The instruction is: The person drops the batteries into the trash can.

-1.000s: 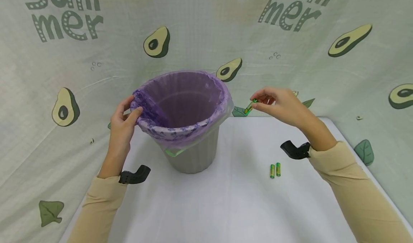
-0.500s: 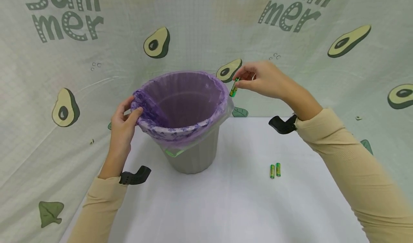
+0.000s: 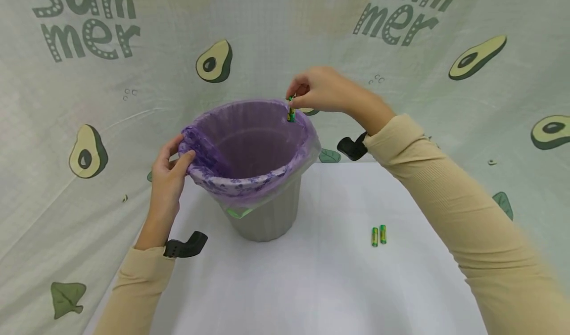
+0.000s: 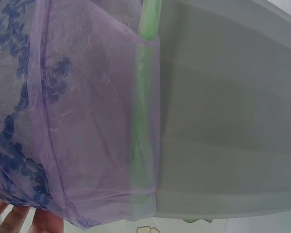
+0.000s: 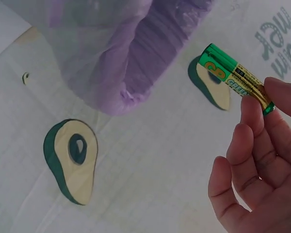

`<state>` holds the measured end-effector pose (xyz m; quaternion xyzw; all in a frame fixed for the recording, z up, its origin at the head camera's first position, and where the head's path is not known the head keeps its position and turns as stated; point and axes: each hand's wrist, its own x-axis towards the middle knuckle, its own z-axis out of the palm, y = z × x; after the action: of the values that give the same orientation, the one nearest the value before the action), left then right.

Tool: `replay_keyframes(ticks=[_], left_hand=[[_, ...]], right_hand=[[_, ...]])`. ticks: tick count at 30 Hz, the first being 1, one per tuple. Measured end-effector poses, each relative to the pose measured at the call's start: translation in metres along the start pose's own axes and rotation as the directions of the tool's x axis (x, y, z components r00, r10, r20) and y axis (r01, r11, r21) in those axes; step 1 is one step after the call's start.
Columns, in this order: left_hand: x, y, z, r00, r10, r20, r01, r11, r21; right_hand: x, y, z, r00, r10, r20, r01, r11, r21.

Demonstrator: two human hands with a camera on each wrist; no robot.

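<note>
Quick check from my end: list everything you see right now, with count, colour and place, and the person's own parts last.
bin: 1, grey, ribbed, standing on the table left of centre.
bin liner: 1, purple with darker print, lining the bin and folded over its rim.
held battery: 1, green and gold, above the bin's far right rim.
loose batteries: 2, green and gold, lying side by side on the table right of the bin.
table: 1, white.
backdrop: 1, pale green, avocado and leaf prints, "Summer" lettering.
left hand: grips the liner at the bin's left rim.
right hand: pinches the held battery in its fingers.
</note>
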<state>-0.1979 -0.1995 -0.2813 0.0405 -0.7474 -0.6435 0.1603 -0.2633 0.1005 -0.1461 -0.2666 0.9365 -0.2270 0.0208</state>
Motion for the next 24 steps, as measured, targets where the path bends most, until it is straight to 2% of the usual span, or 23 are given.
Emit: replay_keyframes(ticks=[5, 11, 21, 24], left_hand=[[0.0, -0.001, 0.001, 1.0, 0.005, 0.001, -0.005, 1.0, -0.008], [-0.001, -0.001, 0.0, 1.0, 0.0, -0.004, 0.0, 1.0, -0.012], [0.0, -0.001, 0.001, 1.0, -0.006, -0.007, 0.006, 1.0, -0.025], [0.0, -0.001, 0.001, 1.0, -0.008, -0.008, 0.008, 1.0, -0.021]], right_hand=[[0.02, -0.009, 0.007, 0.999, -0.012, 0.034, 0.013, 0.999, -0.046], [0.038, -0.019, 0.018, 0.997, -0.036, 0.061, 0.039, 0.998, -0.04], [0.059, -0.034, 0.035, 0.991, -0.087, 0.103, 0.101, 0.985, -0.138], [0.064, -0.04, 0.039, 0.99, -0.079, 0.117, 0.098, 0.981, -0.168]])
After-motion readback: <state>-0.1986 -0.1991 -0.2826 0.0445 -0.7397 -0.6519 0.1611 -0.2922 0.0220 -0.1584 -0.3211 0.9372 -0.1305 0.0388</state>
